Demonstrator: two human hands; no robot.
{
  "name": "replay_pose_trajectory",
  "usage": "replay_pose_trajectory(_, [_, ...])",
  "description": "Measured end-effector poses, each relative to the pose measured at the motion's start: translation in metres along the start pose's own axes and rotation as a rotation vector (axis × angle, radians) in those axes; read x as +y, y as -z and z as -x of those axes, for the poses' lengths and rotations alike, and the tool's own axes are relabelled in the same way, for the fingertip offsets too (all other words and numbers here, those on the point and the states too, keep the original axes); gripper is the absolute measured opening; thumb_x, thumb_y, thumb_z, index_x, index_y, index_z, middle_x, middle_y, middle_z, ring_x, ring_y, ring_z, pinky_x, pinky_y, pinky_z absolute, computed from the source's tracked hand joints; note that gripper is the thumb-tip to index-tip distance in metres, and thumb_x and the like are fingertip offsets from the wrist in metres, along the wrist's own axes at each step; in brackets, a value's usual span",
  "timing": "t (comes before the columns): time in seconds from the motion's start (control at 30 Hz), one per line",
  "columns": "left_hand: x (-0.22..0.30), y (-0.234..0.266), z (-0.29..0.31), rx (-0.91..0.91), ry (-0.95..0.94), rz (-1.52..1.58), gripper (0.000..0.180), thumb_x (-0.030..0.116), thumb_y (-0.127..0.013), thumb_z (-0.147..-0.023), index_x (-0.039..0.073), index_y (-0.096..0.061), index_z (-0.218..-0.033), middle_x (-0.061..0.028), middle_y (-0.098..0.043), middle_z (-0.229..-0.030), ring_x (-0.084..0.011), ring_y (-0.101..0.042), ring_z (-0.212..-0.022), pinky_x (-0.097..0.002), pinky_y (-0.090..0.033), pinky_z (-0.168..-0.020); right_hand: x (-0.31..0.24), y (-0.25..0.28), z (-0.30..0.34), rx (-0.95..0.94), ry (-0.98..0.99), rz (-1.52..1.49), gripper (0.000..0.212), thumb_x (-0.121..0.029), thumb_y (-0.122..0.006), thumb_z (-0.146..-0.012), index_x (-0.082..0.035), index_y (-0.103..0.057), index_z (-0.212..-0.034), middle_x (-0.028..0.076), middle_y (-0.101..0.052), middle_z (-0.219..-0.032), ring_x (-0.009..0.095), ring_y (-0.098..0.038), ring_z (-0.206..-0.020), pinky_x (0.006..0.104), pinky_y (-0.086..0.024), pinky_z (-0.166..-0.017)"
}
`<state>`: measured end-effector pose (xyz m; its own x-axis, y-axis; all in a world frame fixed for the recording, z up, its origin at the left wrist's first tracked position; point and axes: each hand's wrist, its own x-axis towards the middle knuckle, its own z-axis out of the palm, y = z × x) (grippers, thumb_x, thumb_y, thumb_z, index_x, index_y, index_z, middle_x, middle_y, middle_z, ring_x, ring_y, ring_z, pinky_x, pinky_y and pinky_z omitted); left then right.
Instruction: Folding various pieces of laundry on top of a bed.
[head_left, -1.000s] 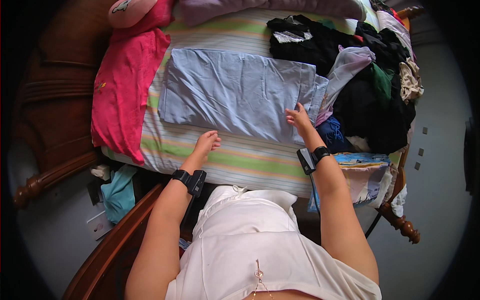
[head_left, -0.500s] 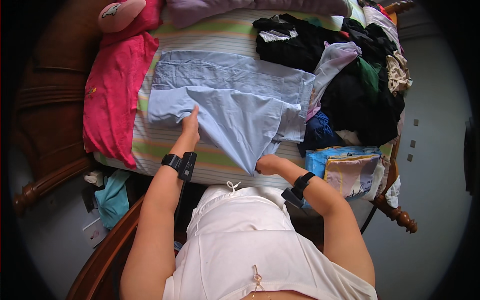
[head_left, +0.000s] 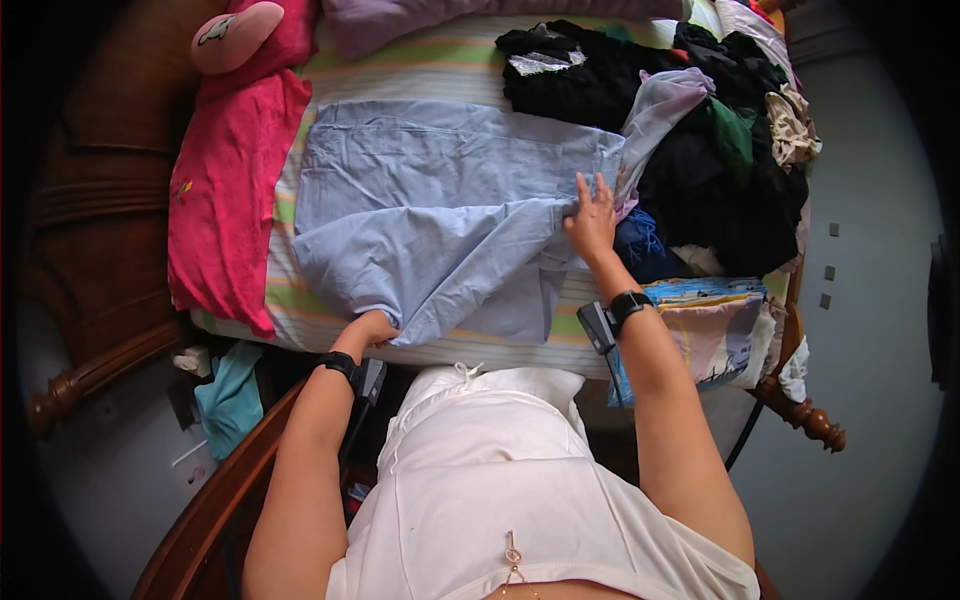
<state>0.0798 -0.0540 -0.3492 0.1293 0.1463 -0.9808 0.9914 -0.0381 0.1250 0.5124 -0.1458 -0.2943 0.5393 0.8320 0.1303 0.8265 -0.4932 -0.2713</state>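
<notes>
A light blue garment (head_left: 430,165) lies across the bed, its near part bunched and folded over in a loose diagonal ridge. I cannot make out which kind of garment it is. At the bed's near edge, my left hand (head_left: 374,328) is closed on the garment's near left edge, its fingertips partly hidden by the cloth. Farther off, my right hand (head_left: 592,218) rests at the right end of the garment, fingers spread on the fold. Each wrist carries a black strap with a small device.
A heap of dark clothes (head_left: 735,200) lies on the right of the bed, with packaged folded cloth (head_left: 705,335) nearer. A pink cloth (head_left: 225,205) covers the left side. Wooden bed posts (head_left: 815,425) stick out at the corners. A teal cloth (head_left: 230,400) hangs low at left.
My left hand has come nearer and gripped the garment's near edge. My right hand has let go of the near corner and moved away from me to the right end. The near layer has spread rightward.
</notes>
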Motion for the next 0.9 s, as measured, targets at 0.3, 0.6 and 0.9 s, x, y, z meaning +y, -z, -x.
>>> replay_pose_trajectory(0.3, [0.091, 0.033, 0.058, 0.029, -0.29, 0.508, 0.047, 0.044, -0.062, -0.083, -0.001, -0.062, -0.071, -0.0092, -0.064, -0.068, -0.0191, -0.06, -0.053, -0.0301, -0.049, -0.054, -0.048, -0.009, 0.037, -1.288, -0.002, -0.558, 0.047, -0.013, -0.058, -0.072, -0.015, -0.062, -0.118, 0.016, -0.068, -0.09, 0.027, -0.066, -0.077, 0.0382, -0.051, -0.069])
replay_pose_trajectory(0.6, [0.155, 0.008, 0.036, 1.094, -0.995, -0.193, 0.041, 0.03, -0.07, -0.075, 0.012, -0.061, -0.11, -0.0079, -0.063, -0.1, -0.0251, -0.056, -0.102, -0.036, -0.044, -0.086, -0.031, -0.032, 0.046, -0.846, -0.053, -0.84, 0.04, -0.022, -0.07, -0.075, -0.007, -0.064, -0.111, 0.013, -0.065, -0.099, 0.023, -0.059, -0.086, 0.0315, -0.046, -0.081])
replay_pose_trajectory(0.9, [0.125, -0.017, 0.024, 0.354, -0.611, -0.339, 0.053, 0.025, -0.07, -0.074, 0.015, -0.054, -0.124, -0.0081, -0.06, -0.113, -0.0301, -0.055, -0.106, -0.0405, -0.044, -0.088, 0.003, -0.078, -0.001, -0.542, -0.595, -0.731, 0.083, -0.012, -0.069, -0.074, -0.004, -0.024, -0.143, 0.021, -0.042, -0.132, 0.029, -0.059, -0.091, 0.0335, -0.049, -0.074])
